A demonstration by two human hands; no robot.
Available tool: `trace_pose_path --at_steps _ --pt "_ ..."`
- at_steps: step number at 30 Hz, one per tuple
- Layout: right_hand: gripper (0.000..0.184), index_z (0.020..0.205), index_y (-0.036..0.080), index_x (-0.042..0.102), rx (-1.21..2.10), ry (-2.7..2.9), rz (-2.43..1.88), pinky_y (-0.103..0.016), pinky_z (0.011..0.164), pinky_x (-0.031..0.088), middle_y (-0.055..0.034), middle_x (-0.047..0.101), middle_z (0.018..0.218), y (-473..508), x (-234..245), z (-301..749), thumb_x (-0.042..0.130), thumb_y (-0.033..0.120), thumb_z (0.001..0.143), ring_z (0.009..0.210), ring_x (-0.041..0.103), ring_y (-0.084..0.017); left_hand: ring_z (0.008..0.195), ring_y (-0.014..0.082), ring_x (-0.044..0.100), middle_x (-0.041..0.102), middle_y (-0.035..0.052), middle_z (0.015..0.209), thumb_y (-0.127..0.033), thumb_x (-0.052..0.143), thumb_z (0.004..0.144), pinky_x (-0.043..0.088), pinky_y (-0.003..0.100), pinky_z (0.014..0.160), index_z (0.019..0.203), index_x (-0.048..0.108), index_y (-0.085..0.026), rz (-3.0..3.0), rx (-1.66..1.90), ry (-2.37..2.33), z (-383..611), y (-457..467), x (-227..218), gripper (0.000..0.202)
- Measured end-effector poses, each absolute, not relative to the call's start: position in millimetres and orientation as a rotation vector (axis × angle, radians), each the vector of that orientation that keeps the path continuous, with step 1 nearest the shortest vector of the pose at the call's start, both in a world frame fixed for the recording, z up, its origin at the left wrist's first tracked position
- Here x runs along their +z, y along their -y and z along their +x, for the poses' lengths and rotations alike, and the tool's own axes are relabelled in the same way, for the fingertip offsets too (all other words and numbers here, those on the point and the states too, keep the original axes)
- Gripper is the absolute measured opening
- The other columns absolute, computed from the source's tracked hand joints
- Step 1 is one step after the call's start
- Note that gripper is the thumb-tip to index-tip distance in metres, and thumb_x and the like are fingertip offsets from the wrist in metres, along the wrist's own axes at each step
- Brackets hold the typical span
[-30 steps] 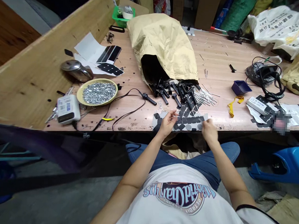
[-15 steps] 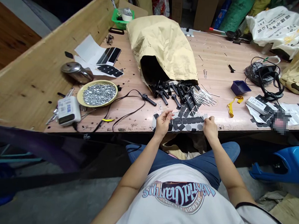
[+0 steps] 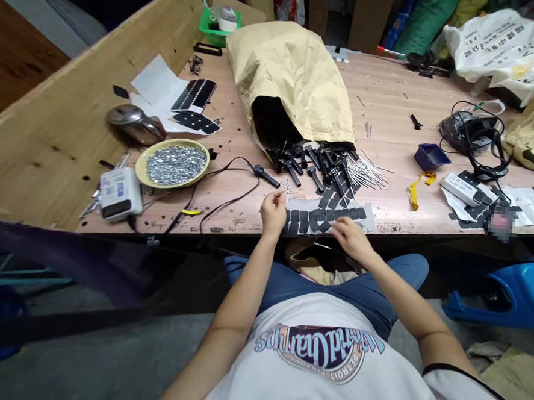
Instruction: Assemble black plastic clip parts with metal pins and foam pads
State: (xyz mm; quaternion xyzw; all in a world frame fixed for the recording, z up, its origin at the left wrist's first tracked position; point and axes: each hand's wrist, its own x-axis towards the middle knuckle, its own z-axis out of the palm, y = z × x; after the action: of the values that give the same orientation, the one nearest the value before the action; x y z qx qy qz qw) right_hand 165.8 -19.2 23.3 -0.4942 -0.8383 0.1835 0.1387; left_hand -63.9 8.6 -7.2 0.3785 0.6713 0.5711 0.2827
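A grey sheet of black adhesive pads (image 3: 338, 215) lies along the near edge of the wooden table (image 3: 388, 141). My left hand (image 3: 273, 213) is at the sheet's left end, fingers curled in a pinch beside a few tiny silver screws (image 3: 286, 189); what it pinches is hidden. My right hand (image 3: 350, 236) rests on the middle of the sheet's near edge with its fingers bent together on it. Just behind the sheet, black plastic parts (image 3: 312, 163) and thin metal pins (image 3: 363, 170) spill from a tan paper sack (image 3: 293, 75).
A yellow dish of silver screws (image 3: 174, 163), a white charger (image 3: 117, 192) with a black cable (image 3: 227, 185) and a metal lid (image 3: 133, 122) lie left. A blue tray (image 3: 430, 155), yellow strip (image 3: 416, 188), white remote (image 3: 460, 189) and black cords (image 3: 474, 134) lie right.
My left hand has slid left off the pads to the sheet's left end. My right hand moved from the sheet's right end to the middle of its near edge.
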Motion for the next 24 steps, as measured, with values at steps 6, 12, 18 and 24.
trace_pose_path --at_steps 6,12,18,24 --pt "0.031 0.105 0.018 0.063 -0.15 2.96 -1.017 -0.04 0.091 0.045 -0.0124 0.055 0.125 -78 39 186 0.041 0.006 0.086 0.113 0.051 -0.023 0.102 0.0282 0.055 0.059 0.0137 0.097 -0.018 0.053 0.077 0.042 0.042 0.093 0.095 0.058 -0.016 1.109 1.211 -2.308 -83 -51 3 0.019" --pt "0.025 0.083 0.017 0.063 -0.141 3.205 -0.509 -0.041 0.099 0.042 -0.0105 0.061 0.119 -120 36 198 0.04 0.009 0.088 0.117 0.051 -0.019 0.112 0.0343 0.049 0.054 0.0195 0.112 -0.006 0.045 0.074 0.038 0.048 0.097 0.085 0.062 -0.015 1.242 1.057 -2.36 -94 -72 5 0.022" --pt "0.03 0.094 0.022 0.062 0.194 2.963 -0.722 -0.05 0.101 0.037 -0.0094 0.062 0.115 -106 46 191 0.033 0.012 0.091 0.119 0.049 -0.02 0.116 0.0349 0.043 0.054 0.02 0.109 -0.007 0.045 0.074 0.032 0.053 0.101 0.085 0.06 -0.014 1.1 1.428 -2.366 -137 -60 -3 0.02" --pt "0.035 0.11 0.023 0.061 0.263 2.854 -0.883 -0.051 0.099 0.036 -0.0084 0.063 0.103 -84 53 170 0.037 0.012 0.087 0.106 0.053 -0.022 0.117 0.0345 0.04 0.058 0.0175 0.103 -0.009 0.051 0.071 0.03 0.052 0.103 0.065 0.055 -0.018 1.316 1.373 -2.114 -122 -70 -5 0.012"
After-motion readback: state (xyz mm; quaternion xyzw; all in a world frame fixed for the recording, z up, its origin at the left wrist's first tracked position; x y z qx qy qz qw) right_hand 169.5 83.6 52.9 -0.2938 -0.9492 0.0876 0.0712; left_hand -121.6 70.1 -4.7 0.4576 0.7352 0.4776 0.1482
